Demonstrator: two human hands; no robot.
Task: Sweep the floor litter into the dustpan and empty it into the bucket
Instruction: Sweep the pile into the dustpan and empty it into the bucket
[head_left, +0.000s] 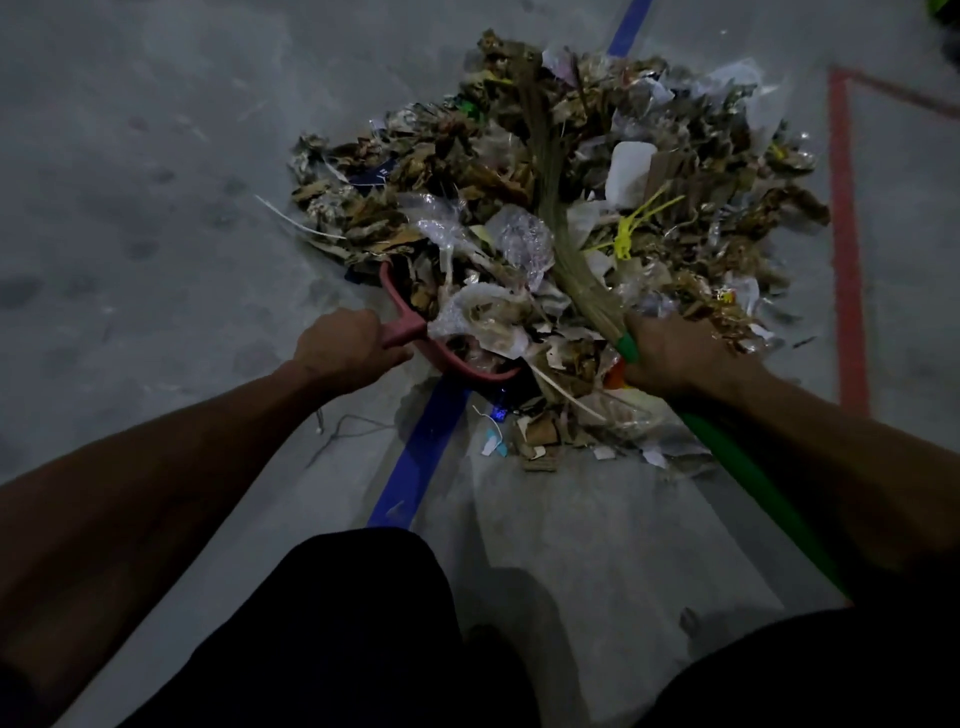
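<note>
A big heap of litter (545, 171) lies on the grey floor: cardboard scraps, crumpled plastic, paper, yellow zip ties. My left hand (340, 345) grips the handle of a pink dustpan (400, 312), whose pan is mostly buried under litter at the heap's near edge. My right hand (675, 358) grips a straw broom (556, 208) where the bristles meet its green handle (748, 483). The bristles lie across the heap, reaching toward its far side. No bucket is in view.
A blue tape line (415, 457) runs across the floor under the heap. A red tape outline (847, 234) marks the floor at right. Thin loose wire (343, 431) lies near my left forearm. My dark-clothed legs fill the bottom of the view.
</note>
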